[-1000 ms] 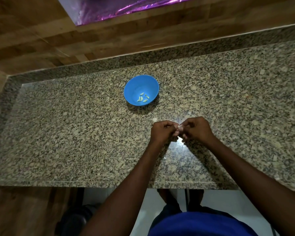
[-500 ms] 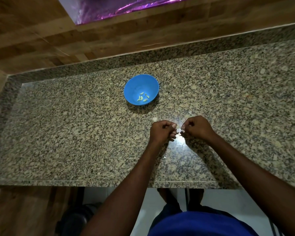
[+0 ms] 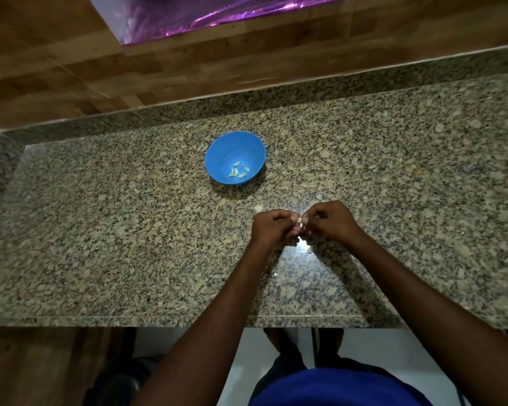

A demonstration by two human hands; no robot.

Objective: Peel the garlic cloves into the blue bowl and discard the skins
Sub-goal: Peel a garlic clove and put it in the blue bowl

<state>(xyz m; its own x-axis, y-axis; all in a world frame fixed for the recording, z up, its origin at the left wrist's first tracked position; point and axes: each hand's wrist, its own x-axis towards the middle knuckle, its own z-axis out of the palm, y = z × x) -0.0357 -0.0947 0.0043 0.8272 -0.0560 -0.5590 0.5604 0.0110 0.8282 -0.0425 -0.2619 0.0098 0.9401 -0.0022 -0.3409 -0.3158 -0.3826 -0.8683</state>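
Left hand (image 3: 272,227) and right hand (image 3: 326,222), fingers curled, pinch one clove (image 3: 299,220) between them above the counter (image 3: 100,230), kept near the bowl (image 3: 235,157) of peeled cloves at 11 o'clock, presumably for a short drop.

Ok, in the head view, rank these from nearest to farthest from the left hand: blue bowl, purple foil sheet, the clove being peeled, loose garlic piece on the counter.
From the left hand:
1. Clove being peeled, pinched at its fingertips.
2. Loose garlic piece, just beyond the knuckles.
3. Blue bowl, farther back on the counter.
4. Purple foil sheet, at the top, past the counter.

Head view, steeply down, countertop (image 3: 100,230)
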